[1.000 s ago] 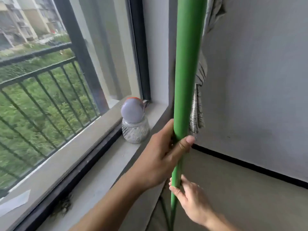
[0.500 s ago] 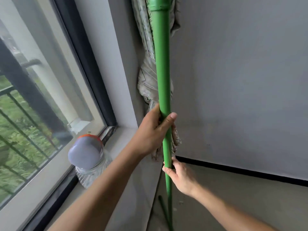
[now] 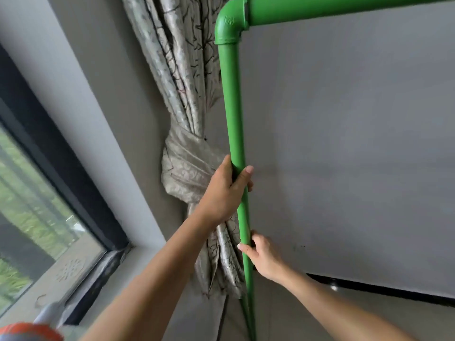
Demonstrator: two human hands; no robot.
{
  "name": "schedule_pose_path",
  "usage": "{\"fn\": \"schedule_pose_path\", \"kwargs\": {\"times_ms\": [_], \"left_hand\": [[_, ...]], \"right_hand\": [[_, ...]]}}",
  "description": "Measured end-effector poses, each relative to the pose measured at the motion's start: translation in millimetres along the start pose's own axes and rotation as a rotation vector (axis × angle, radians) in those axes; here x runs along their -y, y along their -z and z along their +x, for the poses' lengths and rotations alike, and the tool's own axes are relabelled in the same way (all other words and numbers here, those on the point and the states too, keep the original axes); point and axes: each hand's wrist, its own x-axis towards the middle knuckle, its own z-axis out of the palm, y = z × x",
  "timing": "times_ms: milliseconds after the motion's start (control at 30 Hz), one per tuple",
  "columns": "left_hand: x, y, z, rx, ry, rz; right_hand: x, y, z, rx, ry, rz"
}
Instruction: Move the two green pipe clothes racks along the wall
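Window glass [image 3: 29, 217] had slid toward the left edge since a second earlier, and the jar on the sill had dropped almost out of view at the bottom corner, while the knotted curtain [image 3: 187, 173] and the rack's elbow joint [image 3: 229, 28] had come into sight. That suggested the head had lifted to check the frame's top, a sign the shift along the grey wall [image 3: 344, 143] was under way, not finished. The left hand [image 3: 221, 193] had stayed wrapped around the green upright pipe [image 3: 232, 107], fingers curled shut and thumb pressed across its front. Lower down, the right hand [image 3: 264, 258] held the same pipe more loosely, fingertips hooked on it. Only one rack showed, standing close against the wall.
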Motion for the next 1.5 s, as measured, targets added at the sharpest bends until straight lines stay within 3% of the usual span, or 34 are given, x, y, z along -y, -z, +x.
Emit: {"fn": "schedule_pose_path", "kwargs": {"times_ms": [233, 400, 667, 1100, 1300, 1500], "left_hand": [[36, -9, 97, 0.059, -0.020, -0.016], [55, -8, 153, 0.028, 0.056, -0.032], [69, -1, 201, -0.092, 0.137, -0.086], [78, 0, 195, -0.129, 0.082, 0.008], [75, 1, 175, -0.122, 0.071, 0.052], [65, 12, 136, -0.063, 0.066, 0.059]], "right_hand": [[-11, 19, 87, -0.059, -0.076, -0.136], [-2, 24, 150, -0.022, -0.148, -0.121], [5, 31, 203, 0.038, -0.106, -0.129], [-24, 28, 220, 0.146, 0.026, -0.211], [-18, 14, 201, 0.099, -0.034, -0.168], [11, 2, 178, -0.023, -0.205, -0.077]]}}
